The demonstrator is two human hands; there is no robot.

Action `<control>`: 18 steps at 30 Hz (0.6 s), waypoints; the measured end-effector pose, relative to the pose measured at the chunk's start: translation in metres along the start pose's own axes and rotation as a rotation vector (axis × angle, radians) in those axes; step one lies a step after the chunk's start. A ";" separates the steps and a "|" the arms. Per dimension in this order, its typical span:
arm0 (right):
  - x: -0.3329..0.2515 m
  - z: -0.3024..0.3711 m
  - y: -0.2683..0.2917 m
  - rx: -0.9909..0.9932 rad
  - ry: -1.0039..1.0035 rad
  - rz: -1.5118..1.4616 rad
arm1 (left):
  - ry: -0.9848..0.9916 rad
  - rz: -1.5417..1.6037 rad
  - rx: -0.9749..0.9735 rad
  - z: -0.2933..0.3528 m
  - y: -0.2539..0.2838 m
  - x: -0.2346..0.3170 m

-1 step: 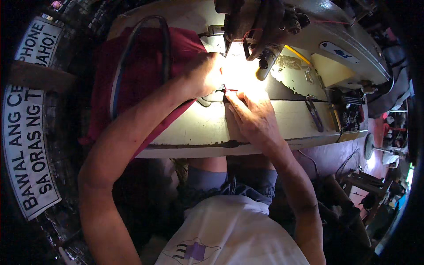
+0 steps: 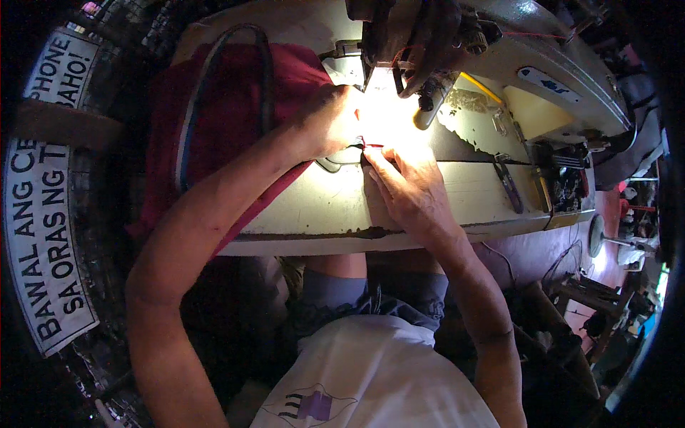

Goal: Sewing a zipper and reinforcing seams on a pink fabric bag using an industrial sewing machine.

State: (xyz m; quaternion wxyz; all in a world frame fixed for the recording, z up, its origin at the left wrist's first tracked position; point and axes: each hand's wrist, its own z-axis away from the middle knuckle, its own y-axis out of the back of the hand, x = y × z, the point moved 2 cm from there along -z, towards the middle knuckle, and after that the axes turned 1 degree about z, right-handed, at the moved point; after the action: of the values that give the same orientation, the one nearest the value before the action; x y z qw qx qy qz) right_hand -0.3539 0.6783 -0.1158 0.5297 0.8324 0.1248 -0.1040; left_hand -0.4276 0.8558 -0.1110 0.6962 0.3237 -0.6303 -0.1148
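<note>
Under the glaring lamp of a sewing machine [image 2: 428, 43], my right hand [image 2: 414, 182] pinches a thin red strip [image 2: 373, 146] between thumb and forefinger. Close beside it on the left, my left hand [image 2: 332, 125] is curled with its fingers closed. Bright light washes out those fingertips, so what they hold is not clear. A maroon cloth piece [image 2: 300, 68], possibly a bag, spreads on the table under my left forearm. Its dark strap with a pale edge [image 2: 191, 121] loops up on the far side of that arm. Both hands are just in front of the needle area.
On the pale worktable [image 2: 285, 225], a slim snipping tool [image 2: 508, 184] lies right of my right hand. Beyond it is a dark tray of small items [image 2: 567, 175]. A yellow stick [image 2: 481, 87] rests by the machine's arm. Lettered signs [image 2: 43, 235] hang at left.
</note>
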 end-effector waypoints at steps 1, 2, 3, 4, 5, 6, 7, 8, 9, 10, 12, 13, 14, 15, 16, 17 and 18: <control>-0.001 0.000 0.002 0.023 0.001 0.001 | -0.128 -0.054 -0.020 0.000 0.000 0.000; -0.001 0.001 0.003 0.019 -0.010 -0.002 | -0.266 -0.081 -0.030 0.001 -0.001 0.001; -0.001 0.001 0.004 0.014 -0.022 -0.005 | -0.259 -0.107 -0.044 0.001 -0.001 -0.002; -0.001 0.002 0.005 0.012 -0.025 -0.006 | -0.257 -0.088 -0.057 0.003 -0.001 -0.005; -0.001 0.002 0.005 0.020 -0.017 0.003 | -0.234 -0.078 -0.056 0.005 -0.001 -0.007; 0.000 0.002 0.006 -0.001 -0.008 0.022 | -0.254 -0.067 -0.069 0.007 -0.001 -0.009; 0.002 0.002 0.006 0.027 -0.009 0.011 | -0.263 -0.231 -0.012 0.010 -0.001 -0.010; 0.003 0.000 0.005 -0.009 0.032 -0.031 | -0.252 -0.397 0.030 0.013 -0.001 -0.010; 0.005 -0.001 0.005 -0.074 0.070 -0.069 | -0.267 -0.393 0.045 0.015 -0.002 -0.010; 0.008 -0.002 0.006 -0.046 0.072 -0.075 | -0.364 -0.374 0.123 0.017 -0.002 -0.007; 0.015 -0.004 0.010 -0.083 0.091 -0.187 | -0.461 -0.350 0.199 0.020 -0.003 -0.002; 0.018 -0.005 0.010 -0.113 0.104 -0.179 | -0.540 -0.368 0.225 0.021 -0.003 0.001; 0.021 -0.006 0.012 -0.096 0.110 -0.180 | -0.539 -0.329 0.232 0.022 -0.004 0.004; 0.023 -0.006 0.013 -0.127 0.115 -0.218 | -0.617 -0.384 0.251 0.024 -0.005 0.007; 0.025 -0.006 0.014 -0.179 0.108 -0.260 | -0.545 -0.378 0.277 0.026 -0.006 0.009; 0.026 -0.006 0.015 -0.159 0.121 -0.255 | -0.493 -0.389 0.314 0.027 -0.006 0.010; 0.026 -0.006 0.015 -0.207 0.110 -0.232 | -0.471 -0.371 0.304 0.027 -0.007 0.010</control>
State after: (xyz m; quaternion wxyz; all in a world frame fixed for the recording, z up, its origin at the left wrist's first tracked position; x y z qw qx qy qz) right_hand -0.3239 0.6805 -0.1086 0.5894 0.7580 0.2589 -0.1053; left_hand -0.4500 0.8367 -0.1068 0.4423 0.4977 -0.7143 -0.2157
